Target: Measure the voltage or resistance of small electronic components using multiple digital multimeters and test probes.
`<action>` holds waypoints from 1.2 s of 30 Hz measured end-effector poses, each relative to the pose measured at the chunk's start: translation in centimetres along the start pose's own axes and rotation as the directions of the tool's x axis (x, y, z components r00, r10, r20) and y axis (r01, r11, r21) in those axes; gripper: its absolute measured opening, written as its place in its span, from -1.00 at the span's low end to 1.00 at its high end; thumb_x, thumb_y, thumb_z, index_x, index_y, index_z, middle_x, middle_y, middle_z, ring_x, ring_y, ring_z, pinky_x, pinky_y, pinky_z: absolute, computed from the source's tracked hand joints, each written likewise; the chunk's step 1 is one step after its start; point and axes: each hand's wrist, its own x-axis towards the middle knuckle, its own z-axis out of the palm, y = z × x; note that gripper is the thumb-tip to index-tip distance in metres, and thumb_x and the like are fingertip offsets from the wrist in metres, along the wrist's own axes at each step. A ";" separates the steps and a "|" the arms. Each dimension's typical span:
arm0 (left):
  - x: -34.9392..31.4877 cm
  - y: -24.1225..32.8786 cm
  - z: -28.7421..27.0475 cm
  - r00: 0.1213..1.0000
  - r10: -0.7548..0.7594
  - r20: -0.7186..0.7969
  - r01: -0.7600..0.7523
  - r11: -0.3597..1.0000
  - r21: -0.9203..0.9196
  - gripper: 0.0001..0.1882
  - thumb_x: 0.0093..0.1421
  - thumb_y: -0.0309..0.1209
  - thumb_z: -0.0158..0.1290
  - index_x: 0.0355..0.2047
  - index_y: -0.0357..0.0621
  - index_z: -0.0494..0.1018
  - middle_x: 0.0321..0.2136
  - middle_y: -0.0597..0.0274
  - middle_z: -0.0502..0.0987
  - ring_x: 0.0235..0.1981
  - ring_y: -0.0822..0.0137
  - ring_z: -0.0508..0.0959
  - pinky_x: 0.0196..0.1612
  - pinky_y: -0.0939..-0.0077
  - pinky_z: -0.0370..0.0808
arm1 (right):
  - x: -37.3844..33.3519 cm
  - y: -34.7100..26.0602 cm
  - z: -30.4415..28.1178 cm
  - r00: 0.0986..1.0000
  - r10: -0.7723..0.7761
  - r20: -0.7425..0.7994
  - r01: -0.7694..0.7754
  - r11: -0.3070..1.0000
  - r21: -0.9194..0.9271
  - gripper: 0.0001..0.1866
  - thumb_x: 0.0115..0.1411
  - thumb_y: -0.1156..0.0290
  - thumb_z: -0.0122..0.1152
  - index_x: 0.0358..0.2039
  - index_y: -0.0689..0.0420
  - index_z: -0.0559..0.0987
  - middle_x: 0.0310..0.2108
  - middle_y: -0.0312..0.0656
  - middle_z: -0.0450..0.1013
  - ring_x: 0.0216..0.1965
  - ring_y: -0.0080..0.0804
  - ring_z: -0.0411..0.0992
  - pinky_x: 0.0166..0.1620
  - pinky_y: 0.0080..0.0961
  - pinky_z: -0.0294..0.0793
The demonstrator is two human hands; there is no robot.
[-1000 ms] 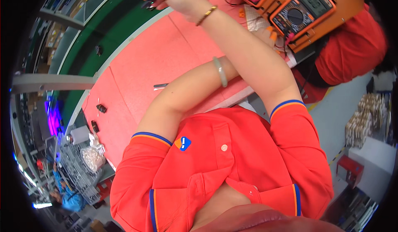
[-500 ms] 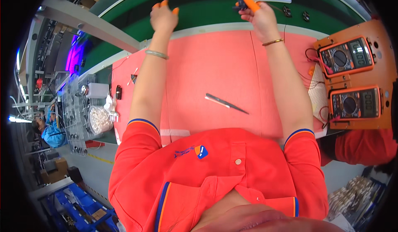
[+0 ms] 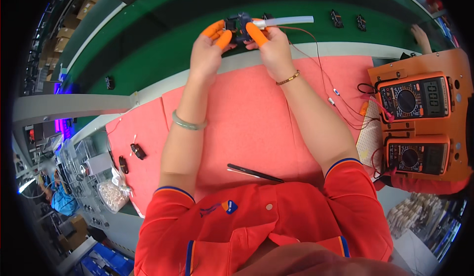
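Above the green belt my two hands are close together, orange covers on several fingertips. My left hand (image 3: pixel 206 54) is closed around a small black plastic part (image 3: pixel 230 25) at its fingertips. My right hand (image 3: pixel 275 51) pinches a dark blue-black part (image 3: pixel 244 21) right beside it. Whether these are one joined piece I cannot tell. A whitish tube (image 3: pixel 291 20) sticks out to the right from my right hand. Thin reddish-brown wires (image 3: pixel 320 54) trail from near that hand toward the meters. Black-and-white tweezers (image 3: pixel 254 172) lie on the pink mat, near my body.
Small black parts (image 3: pixel 336 18) rest on the green belt (image 3: pixel 163 49). Two orange-framed multimeters (image 3: pixel 414 98) stand on a brown board at the right. Left on the pink mat (image 3: pixel 242 118) are black pieces (image 3: pixel 138 151) and a bag of white swabs (image 3: pixel 113 194). Another person's hand (image 3: pixel 421 38) shows far right.
My right hand has moved left with the dark part and tube. My left hand, previously apart from it, now grips a black part beside it. The view has shifted.
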 end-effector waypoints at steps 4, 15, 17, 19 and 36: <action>-0.1 0.4 -1.0 0.997 0.008 0.079 0.007 0.982 -0.188 -0.72 0.10 -0.48 -0.17 -0.17 -0.36 0.23 -0.32 0.08 0.38 -0.34 0.30 0.44 -0.25 0.53 0.40 | 0.0 -0.2 0.0 0.997 -0.058 0.048 0.062 0.994 -0.087 -0.76 0.09 0.46 -0.09 -0.22 0.29 0.36 -0.39 -0.16 0.39 -0.47 -0.52 0.37 -0.42 -0.69 0.38; -0.3 0.6 -2.0 0.985 -0.035 0.168 0.132 0.779 -0.613 -0.78 0.11 -0.46 -0.19 -0.28 -0.36 0.27 -0.34 0.00 0.37 -0.26 0.13 0.41 -0.23 0.43 0.41 | 1.0 0.0 -1.6 0.998 -0.057 -0.040 0.057 0.998 0.019 -0.78 0.10 0.48 -0.12 -0.24 0.29 0.34 -0.35 -0.08 0.39 -0.47 -0.48 0.38 -0.42 -0.67 0.40; -0.5 0.9 -2.3 0.978 0.004 0.207 0.127 0.779 -0.614 -0.76 0.11 -0.46 -0.18 -0.26 -0.37 0.28 -0.31 0.00 0.37 -0.19 0.11 0.37 -0.21 0.45 0.40 | 1.2 0.0 -2.0 0.999 -0.033 -0.032 0.033 0.999 -0.002 -0.78 0.10 0.48 -0.13 -0.25 0.29 0.34 -0.35 -0.07 0.39 -0.47 -0.48 0.38 -0.42 -0.67 0.39; -1.0 1.4 -2.0 0.981 0.046 0.187 0.074 0.807 -0.586 -0.78 0.11 -0.45 -0.18 -0.27 -0.35 0.29 -0.32 0.02 0.37 -0.22 0.12 0.39 -0.24 0.47 0.40 | 1.3 0.0 -2.0 0.999 -0.013 -0.046 0.010 0.998 -0.060 -0.79 0.10 0.48 -0.14 -0.26 0.30 0.34 -0.36 -0.07 0.39 -0.47 -0.48 0.38 -0.43 -0.66 0.39; -24.9 9.9 -15.6 0.787 0.450 -0.421 -0.402 0.893 0.204 -0.61 -0.08 -0.49 0.05 -0.24 -0.35 0.22 -0.35 0.08 0.37 -0.39 0.34 0.47 -0.42 0.56 0.47 | 2.0 1.7 -3.1 0.997 -0.042 0.072 0.056 0.977 -0.206 -0.78 0.10 0.48 -0.15 -0.24 0.27 0.35 -0.33 -0.10 0.39 -0.43 -0.49 0.36 -0.37 -0.68 0.35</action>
